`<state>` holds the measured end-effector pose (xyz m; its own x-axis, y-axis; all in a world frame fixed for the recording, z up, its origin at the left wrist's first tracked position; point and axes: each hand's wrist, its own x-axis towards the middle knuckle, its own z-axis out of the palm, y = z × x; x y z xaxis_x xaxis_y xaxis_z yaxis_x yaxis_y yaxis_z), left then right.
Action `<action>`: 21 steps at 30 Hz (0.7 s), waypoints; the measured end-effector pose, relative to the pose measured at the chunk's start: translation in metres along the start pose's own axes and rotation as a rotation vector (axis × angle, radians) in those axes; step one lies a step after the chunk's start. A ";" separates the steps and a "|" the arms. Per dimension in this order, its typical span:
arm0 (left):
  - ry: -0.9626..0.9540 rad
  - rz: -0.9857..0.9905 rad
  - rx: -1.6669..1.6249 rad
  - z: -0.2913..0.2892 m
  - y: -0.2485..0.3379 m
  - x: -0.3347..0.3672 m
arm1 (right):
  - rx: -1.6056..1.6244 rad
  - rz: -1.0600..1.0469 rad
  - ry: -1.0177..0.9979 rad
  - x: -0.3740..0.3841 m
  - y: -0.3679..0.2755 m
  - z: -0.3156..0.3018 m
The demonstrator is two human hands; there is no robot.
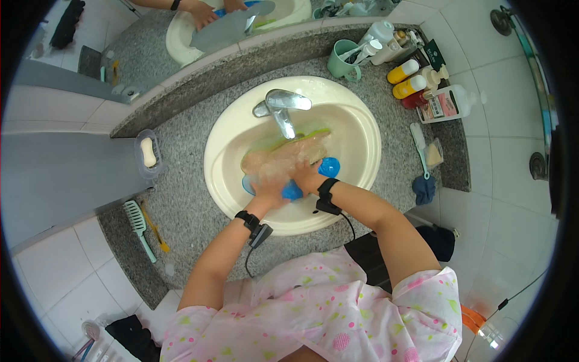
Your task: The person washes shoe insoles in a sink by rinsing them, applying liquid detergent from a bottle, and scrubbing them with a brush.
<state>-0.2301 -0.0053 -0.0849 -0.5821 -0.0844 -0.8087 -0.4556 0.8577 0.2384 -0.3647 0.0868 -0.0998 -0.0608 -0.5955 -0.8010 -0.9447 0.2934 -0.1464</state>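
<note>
The grip of the blurred left hand (271,188) and the right hand (307,176), whether clamped or apart, could not be told over the green-edged item (286,155) in the basin (357,142) below the faucet (281,108), where steadying one end while rubbing seemed wisest.

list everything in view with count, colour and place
Green-edged item: 1, pale, in sink
Rounded pieces: at least 2, blue, in sink
Sink: 1, cream, centre
Faucet: 1, chrome, sink's back
Counter: 1, speckled grey, around sink
Cup: 1, mint green, back right
Small bottles: 2, yellow, back right
Other bottles: several, mostly white, same corner
Brush: 1, white and teal, right counter
Soap: 1, cream, dish at left
Comb: 1, pale green, front left
Stick: 1, yellow, beside comb
Mirror: 1, silvery, back left
Wrist straps: 2, black, wrists
Left hand: 1, bare, in sink
Right hand: 1, bare, in sink
</note>
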 end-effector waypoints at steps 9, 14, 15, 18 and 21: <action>-0.152 -0.004 -0.085 0.015 0.002 0.005 | 0.098 -0.073 -0.133 -0.002 -0.002 0.012; -0.178 -0.008 -0.062 0.017 0.010 0.011 | -0.042 -0.022 -0.149 0.006 0.001 0.024; -0.176 -0.019 -0.068 0.023 0.006 0.017 | -0.023 -0.030 -0.199 0.002 -0.006 0.013; -0.274 0.180 -0.098 0.030 0.006 0.021 | 0.203 -0.100 -0.226 -0.030 -0.010 -0.002; -0.229 0.054 -0.143 0.019 0.017 0.013 | 0.169 -0.086 -0.241 -0.012 0.004 0.010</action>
<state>-0.2329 0.0172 -0.1017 -0.4484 0.0901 -0.8893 -0.5279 0.7762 0.3448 -0.3651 0.1022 -0.0965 0.1140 -0.4348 -0.8933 -0.8748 0.3822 -0.2977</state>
